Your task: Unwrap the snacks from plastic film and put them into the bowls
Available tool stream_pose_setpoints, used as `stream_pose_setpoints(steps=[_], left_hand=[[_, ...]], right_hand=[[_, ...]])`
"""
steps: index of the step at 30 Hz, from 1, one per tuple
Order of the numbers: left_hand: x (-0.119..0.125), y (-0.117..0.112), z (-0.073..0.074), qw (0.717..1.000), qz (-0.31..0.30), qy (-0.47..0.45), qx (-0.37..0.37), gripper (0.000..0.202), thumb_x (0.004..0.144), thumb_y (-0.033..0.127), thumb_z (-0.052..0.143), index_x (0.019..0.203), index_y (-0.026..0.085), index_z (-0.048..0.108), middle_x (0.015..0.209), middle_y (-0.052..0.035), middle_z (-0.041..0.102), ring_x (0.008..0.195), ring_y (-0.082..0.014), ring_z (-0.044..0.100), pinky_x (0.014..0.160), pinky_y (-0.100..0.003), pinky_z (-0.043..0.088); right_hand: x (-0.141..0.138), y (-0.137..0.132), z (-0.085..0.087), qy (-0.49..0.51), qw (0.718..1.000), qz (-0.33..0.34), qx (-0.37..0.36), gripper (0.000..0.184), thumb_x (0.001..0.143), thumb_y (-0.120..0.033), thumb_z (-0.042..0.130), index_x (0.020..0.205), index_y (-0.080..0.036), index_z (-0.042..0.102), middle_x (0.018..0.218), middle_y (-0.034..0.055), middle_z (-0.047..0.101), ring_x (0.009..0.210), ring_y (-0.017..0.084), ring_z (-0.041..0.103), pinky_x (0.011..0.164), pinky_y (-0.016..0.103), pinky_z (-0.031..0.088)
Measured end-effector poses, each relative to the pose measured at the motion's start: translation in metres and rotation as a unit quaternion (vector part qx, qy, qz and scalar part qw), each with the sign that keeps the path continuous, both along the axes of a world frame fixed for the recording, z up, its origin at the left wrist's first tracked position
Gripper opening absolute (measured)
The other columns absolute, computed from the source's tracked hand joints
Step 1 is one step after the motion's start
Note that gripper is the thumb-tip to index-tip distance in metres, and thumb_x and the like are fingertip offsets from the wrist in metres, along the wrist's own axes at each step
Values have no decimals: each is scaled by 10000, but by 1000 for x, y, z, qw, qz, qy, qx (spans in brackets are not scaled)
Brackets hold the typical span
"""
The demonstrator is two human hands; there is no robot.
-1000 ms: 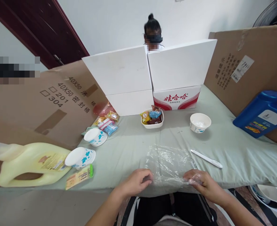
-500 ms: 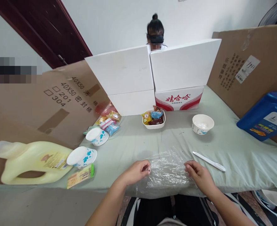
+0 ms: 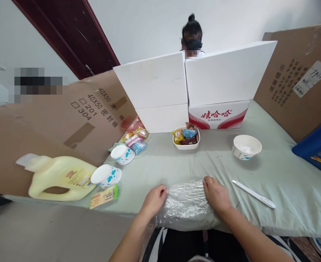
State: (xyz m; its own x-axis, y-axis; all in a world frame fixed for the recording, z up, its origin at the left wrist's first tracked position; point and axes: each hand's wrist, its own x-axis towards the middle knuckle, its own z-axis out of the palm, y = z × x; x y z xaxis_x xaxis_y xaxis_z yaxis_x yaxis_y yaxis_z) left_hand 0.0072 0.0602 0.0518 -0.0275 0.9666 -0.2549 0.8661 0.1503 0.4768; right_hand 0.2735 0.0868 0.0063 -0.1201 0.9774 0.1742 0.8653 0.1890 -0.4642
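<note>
A clear, crinkled plastic bag [image 3: 186, 203] lies at the front edge of the cloth-covered table, its far edge pulled taut between my hands. My left hand [image 3: 154, 201] pinches the bag's left far corner. At the right far corner, the fingers of my right hand [image 3: 217, 194] are closed on the film. A white utility knife [image 3: 253, 194] lies on the cloth to the right of my right hand. Farther back sits a white bowl [image 3: 186, 146] filled with wrapped snacks [image 3: 189, 133]. To its right stands a paper bowl [image 3: 247, 147] with something clear inside.
White boxes [image 3: 160, 83] and large cardboard boxes [image 3: 94, 109] wall the table's far side and ends. On the left are a yellow detergent bottle [image 3: 75, 174], two paper bowls [image 3: 107, 175], a small packet [image 3: 105, 196] and wrapped snacks [image 3: 138, 145]. A blue bottle [image 3: 320, 147] stands right. Another person [image 3: 192, 34] is behind.
Both hands have shifted up the bag and the film's far edge is now tighter and gathered. My right hand has moved closer to my left. The view has turned slightly left.
</note>
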Motion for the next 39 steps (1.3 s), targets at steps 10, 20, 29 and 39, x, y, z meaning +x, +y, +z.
stream_pose_setpoints(steps=[10,20,29,39], left_hand=[[5,2,5,986,55,156,18,73,873,233,538,903,191,590,837,-58,659,797,-228,617,681,-300,411],[87,-25,-28,925,-269,95,251,519,913,373,510,1387,183,411,1463,-110,418,1367,-299,341,1091,-500,335],[91,-24,-39,924,-297,123,205,664,930,441,472,1497,204,221,1572,-92,187,1449,-312,123,1140,-547,227],[-22,-14,-55,939,-146,204,236,643,927,518,439,1479,222,293,1536,-139,280,1409,-352,246,1091,-582,255]], right_hand=[[7,-3,-14,-124,988,-26,87,274,970,-250,365,1170,-161,530,937,81,679,766,192,658,610,281,412],[20,-3,-5,-175,984,-25,38,234,968,-219,394,1159,-175,521,935,72,650,719,169,634,582,263,372],[27,-19,17,-134,973,76,169,294,937,-277,440,1154,-171,607,1173,113,626,1120,254,530,987,408,361],[48,-31,-29,-180,972,97,116,603,923,-511,397,1452,-223,349,1516,60,339,1418,287,206,1112,526,188]])
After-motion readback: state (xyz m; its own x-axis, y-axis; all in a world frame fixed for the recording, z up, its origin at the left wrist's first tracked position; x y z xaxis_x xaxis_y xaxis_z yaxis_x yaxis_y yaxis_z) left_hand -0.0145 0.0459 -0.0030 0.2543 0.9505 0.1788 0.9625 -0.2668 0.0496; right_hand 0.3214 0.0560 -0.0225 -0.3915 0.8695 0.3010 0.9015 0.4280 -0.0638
